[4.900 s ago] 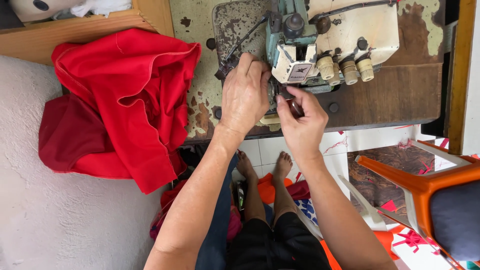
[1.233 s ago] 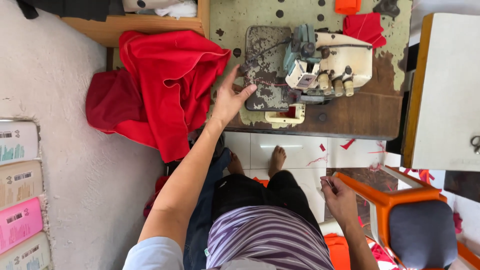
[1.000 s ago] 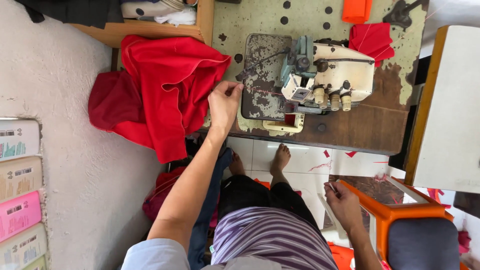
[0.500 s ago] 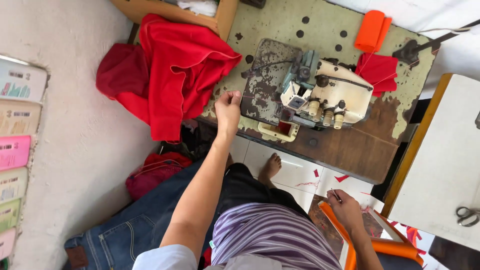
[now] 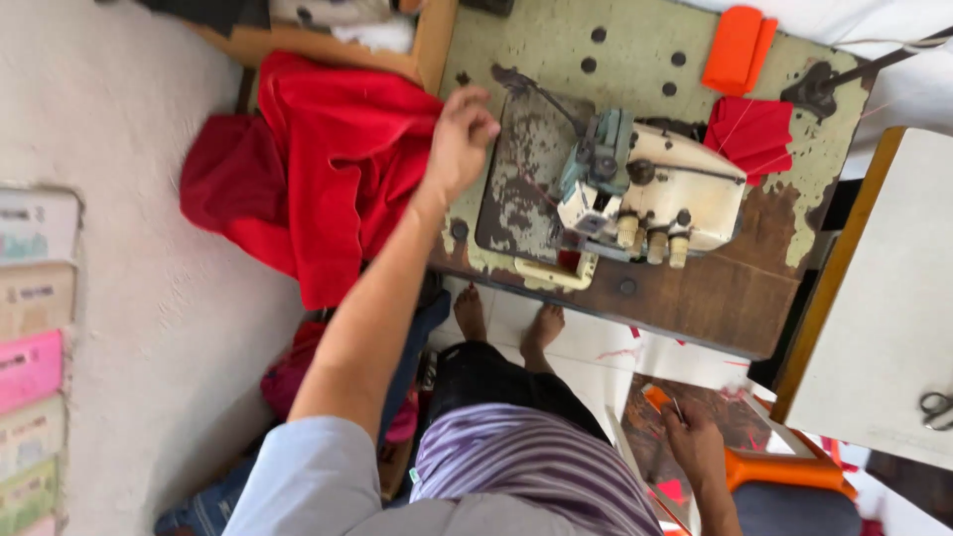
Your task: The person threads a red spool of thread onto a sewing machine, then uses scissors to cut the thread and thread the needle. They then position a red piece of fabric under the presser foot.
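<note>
A big red cloth point(image 5: 318, 179) hangs off the left end of the worn sewing table point(image 5: 695, 298). My left hand point(image 5: 462, 139) is stretched out over the table with its fingers curled on the cloth's right edge, just left of the cream overlock sewing machine point(image 5: 645, 194). My right hand point(image 5: 695, 442) is down low by my right side, over an orange stool point(image 5: 784, 471). It pinches a thin metal tool point(image 5: 678, 409) that points up from the fingers.
Small folded orange point(image 5: 735, 50) and red point(image 5: 749, 134) pieces lie behind the machine. A white table point(image 5: 874, 328) with scissors point(image 5: 933, 407) stands at right. A wooden crate point(image 5: 328, 40) is behind the cloth; coloured cards point(image 5: 30, 367) at left. My bare feet point(image 5: 506, 323) rest under the table.
My left hand has gone from lying open on the red cloth to curled on its edge. My right hand left the machine and dropped beside the orange stool. The view has tilted.
</note>
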